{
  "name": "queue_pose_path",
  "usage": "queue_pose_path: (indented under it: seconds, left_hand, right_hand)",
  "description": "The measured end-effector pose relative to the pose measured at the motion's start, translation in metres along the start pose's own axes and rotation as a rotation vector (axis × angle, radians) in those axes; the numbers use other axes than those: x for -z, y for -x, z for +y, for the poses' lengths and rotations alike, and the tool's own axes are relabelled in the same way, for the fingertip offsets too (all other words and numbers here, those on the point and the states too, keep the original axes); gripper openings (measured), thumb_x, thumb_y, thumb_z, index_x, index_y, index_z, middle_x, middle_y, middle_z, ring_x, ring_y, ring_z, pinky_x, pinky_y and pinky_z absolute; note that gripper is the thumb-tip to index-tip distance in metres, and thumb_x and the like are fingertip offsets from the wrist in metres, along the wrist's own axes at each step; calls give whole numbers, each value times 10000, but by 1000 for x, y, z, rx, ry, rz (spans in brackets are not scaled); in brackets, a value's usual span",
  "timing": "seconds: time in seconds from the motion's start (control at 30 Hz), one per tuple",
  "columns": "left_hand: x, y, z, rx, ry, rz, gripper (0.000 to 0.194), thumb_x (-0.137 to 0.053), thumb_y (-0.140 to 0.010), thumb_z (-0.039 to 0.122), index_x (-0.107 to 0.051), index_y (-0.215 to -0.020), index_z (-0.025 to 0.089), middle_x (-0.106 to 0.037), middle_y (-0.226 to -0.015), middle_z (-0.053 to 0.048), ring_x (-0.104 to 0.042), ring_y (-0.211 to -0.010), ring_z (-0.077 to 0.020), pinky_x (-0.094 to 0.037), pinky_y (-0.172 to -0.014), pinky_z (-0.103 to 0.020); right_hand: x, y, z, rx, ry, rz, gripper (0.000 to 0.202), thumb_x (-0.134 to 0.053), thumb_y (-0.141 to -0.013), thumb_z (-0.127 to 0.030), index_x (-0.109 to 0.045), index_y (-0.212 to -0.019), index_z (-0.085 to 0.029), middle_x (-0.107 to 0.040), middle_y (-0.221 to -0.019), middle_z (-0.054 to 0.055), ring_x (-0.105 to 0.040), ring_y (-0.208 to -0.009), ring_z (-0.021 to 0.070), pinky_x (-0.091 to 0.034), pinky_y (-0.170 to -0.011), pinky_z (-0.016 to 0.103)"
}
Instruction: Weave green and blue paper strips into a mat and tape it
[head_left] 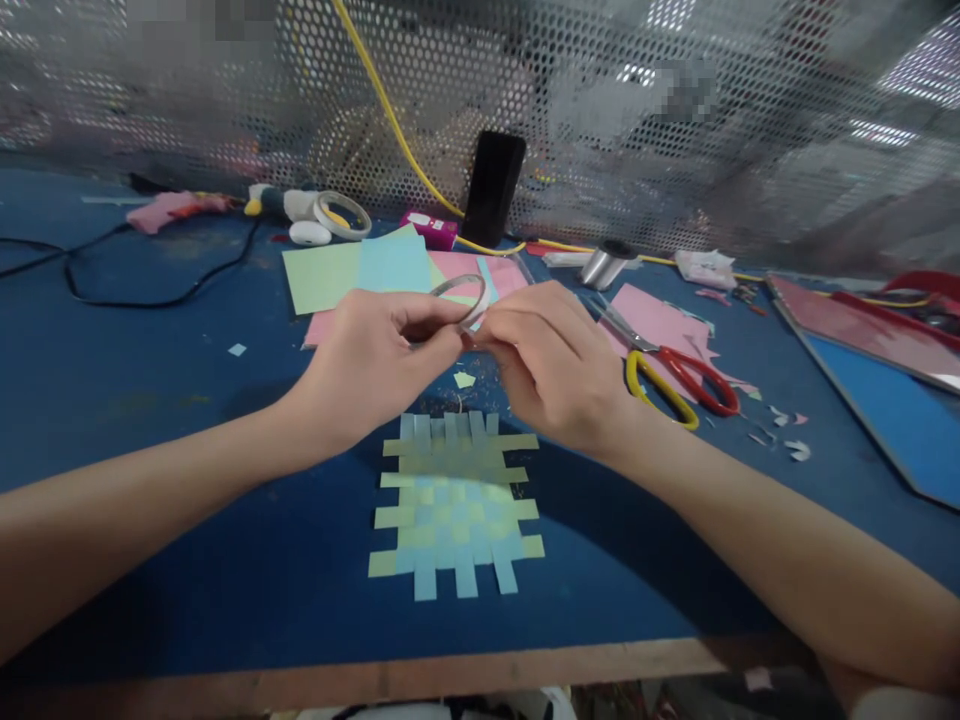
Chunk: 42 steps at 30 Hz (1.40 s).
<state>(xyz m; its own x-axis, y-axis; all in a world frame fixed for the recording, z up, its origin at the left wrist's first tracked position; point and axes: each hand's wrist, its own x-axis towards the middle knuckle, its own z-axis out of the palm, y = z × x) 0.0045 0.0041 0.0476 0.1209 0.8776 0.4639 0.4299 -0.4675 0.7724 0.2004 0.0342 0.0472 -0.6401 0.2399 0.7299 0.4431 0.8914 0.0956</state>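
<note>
A thin roll of tape (pixel 480 300) is held up over the table between my two hands. My left hand (pixel 367 365) pinches its lower edge between thumb and fingers. The fingers of my right hand (pixel 559 360) are closed at the roll's right side, where the tape meets them; their tips are partly hidden. Below both hands lies a woven paper mat (pixel 457 510) of yellow-green and light blue strips, with strip ends sticking out on all sides. A small pale green paper scrap (pixel 464 380) rests just above the mat.
Scissors (pixel 679 375) with yellow and red handles lie at right on pink paper (pixel 652 315). Coloured sheets (pixel 322 280), another tape roll (pixel 343 215), a pink glue gun (pixel 176 210), a black phone (pixel 493 188) and a wire spool (pixel 607 265) are behind. A blue board (pixel 885 410) lies far right.
</note>
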Motion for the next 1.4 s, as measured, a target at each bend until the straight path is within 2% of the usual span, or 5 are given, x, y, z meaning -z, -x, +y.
queue_pose_path:
  seconds: [0.2,0.33,0.43,0.67,1.4]
  left_hand:
    - [15,-20,-34,14,-204,44,289,-585,-953,333,-807,-1053,179,-803,-932,-51,-736,-840,-232,-592,-730,-326]
    - [36,-37,-59,-168,-768,-170,342,-491,-983,326,-741,-1139,153,-765,-1037,-130,-708,-1014,-343,-565,-895,-486]
    - [38,-23,-31,-243,-825,-175,383,-439,-1000,326,-665,-1252,145,-691,-1210,-145,-625,-1201,-380,-487,-1030,-548]
    - [-1,60,19,-558,-688,-344,253,-478,-949,235,-726,-938,185,-596,-809,-90,-497,-724,-246,-424,-622,-413]
    - [-11,71,-9,-436,-697,-427,258,-490,-891,279,-717,-996,215,-525,-937,-131,-428,-839,-319,-428,-673,-476]
  right_hand:
    - [6,-3,-8,42,-7,-18,173,-488,-1033,-140,-622,-984,-238,-708,-956,72,-670,-953,236,-569,-854,411]
    - [32,-16,-5,-258,-199,-307,131,-563,-1017,-187,-651,-932,-234,-723,-916,12,-682,-839,183,-545,-739,341]
    - [49,-21,9,-398,-395,-608,89,-605,-990,-237,-659,-920,-232,-716,-825,-6,-638,-684,142,-484,-579,276]
    - [45,-10,25,-377,-460,-964,179,-637,-797,-87,-629,-862,-254,-710,-780,-14,-604,-599,147,-441,-490,292]
    - [12,1,22,-368,-364,-1039,156,-623,-719,-101,-618,-749,-254,-684,-693,-11,-540,-556,155,-341,-494,336]
